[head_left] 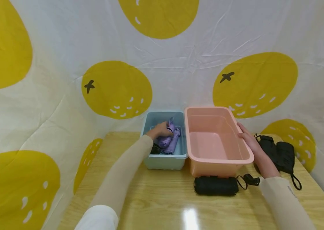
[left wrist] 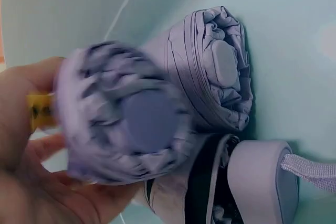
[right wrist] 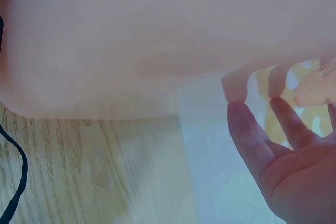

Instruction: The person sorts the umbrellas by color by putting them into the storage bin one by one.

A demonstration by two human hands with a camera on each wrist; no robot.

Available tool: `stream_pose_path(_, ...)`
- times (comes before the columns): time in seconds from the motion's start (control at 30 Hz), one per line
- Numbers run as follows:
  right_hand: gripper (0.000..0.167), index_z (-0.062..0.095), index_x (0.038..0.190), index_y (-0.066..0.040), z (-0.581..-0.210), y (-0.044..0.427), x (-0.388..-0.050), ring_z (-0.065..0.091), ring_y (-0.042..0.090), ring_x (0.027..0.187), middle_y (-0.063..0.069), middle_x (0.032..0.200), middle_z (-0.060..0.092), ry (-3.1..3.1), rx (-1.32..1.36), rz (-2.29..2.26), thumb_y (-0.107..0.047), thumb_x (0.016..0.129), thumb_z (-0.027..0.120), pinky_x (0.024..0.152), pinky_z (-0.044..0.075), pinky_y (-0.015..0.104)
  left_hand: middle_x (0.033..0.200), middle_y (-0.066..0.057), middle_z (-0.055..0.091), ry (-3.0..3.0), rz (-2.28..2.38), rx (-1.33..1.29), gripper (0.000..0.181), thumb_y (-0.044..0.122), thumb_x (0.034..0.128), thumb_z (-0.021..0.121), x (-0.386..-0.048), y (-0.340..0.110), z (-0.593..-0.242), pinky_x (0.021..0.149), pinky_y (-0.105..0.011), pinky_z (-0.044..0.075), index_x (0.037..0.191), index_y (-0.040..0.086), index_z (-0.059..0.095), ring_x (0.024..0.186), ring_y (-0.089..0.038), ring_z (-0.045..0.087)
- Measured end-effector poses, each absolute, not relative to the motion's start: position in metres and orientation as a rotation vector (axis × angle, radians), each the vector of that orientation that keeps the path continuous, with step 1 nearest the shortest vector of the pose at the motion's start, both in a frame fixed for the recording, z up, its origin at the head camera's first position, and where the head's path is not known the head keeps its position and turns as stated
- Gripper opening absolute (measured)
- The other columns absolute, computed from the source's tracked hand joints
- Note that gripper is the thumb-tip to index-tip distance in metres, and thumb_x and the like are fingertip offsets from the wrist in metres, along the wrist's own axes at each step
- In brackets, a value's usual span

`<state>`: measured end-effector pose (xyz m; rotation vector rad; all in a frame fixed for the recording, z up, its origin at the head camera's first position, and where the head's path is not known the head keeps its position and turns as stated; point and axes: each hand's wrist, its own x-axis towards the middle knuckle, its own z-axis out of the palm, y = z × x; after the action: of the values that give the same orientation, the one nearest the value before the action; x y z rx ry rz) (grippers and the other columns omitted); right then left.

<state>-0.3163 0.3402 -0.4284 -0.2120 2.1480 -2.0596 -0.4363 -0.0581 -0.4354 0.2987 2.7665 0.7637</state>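
Observation:
My left hand (head_left: 161, 130) reaches into the light blue basin (head_left: 166, 162) and grips a folded purple umbrella (left wrist: 126, 119). The held umbrella's round end faces the left wrist camera, slightly blurred. Beside it in the basin lies a second folded purple umbrella (left wrist: 226, 66). Below it in that view is a pale purple handle (left wrist: 257, 179) with a strap, next to dark fabric. My right hand (head_left: 248, 137) is at the right side of the pink basin (head_left: 220, 160); its fingertips (right wrist: 239, 114) touch the outer wall, fingers extended.
A rolled black umbrella (head_left: 216, 186) lies on the wooden table (head_left: 150, 198) in front of the pink basin. More folded black umbrellas (head_left: 284, 155) lie to its right, past my right forearm. A white cloth (head_left: 179, 76) with yellow fruit shapes hangs behind the table.

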Motion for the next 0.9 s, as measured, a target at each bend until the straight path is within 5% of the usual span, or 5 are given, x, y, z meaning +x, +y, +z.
stream_pose_path(0.27,0.065,-0.013,0.154,-0.023,-0.426,0.339,-0.313,0.004,0.037,0.144,0.011,0.16,-0.016,2.132,-0.222,-2.071,-0.023,0.108,0.032,0.09,0.041,0.015,0.105,-0.013,0.058,2.663,0.818,0.188,0.051,0.033,0.0822,0.076,-0.435,-0.055,-0.435,0.077,-0.042,0.053,0.118,0.003,0.055,0.088,-0.025,0.058)
stream_pose_path(0.6,0.062,-0.012,0.154,-0.023,-0.422,0.335,-0.312,0.007,0.037,0.144,0.013,0.16,-0.013,2.169,-0.14,-2.03,-0.02,0.108,0.028,0.088,0.04,0.015,0.109,-0.015,0.058,2.653,0.789,0.24,0.046,0.027,0.0866,0.068,-0.423,-0.059,-0.421,0.079,-0.041,0.05,0.12,-0.002,0.054,0.09,-0.026,0.055)
stream_pose_path(0.8,0.061,-0.01,0.155,-0.026,-0.425,0.336,-0.31,0.006,0.035,0.144,0.011,0.16,-0.013,2.168,-0.138,-2.035,-0.022,0.108,0.03,0.091,0.039,0.016,0.126,-0.02,0.056,2.796,0.642,0.308,0.049,0.029,0.0913,0.061,-0.417,-0.071,-0.401,0.091,-0.042,0.046,0.126,-0.006,0.054,0.111,-0.03,0.055)
stream_pose_path(0.9,0.062,-0.008,0.155,-0.029,-0.425,0.337,-0.31,0.007,0.034,0.144,0.009,0.161,-0.012,2.209,-0.15,-2.012,-0.025,0.108,0.032,0.092,0.038,0.015,0.113,-0.013,0.059,2.792,0.698,0.323,0.045,0.029,0.0935,0.059,-0.418,-0.08,-0.386,0.078,-0.037,0.047,0.124,-0.004,0.055,0.094,-0.024,0.056)
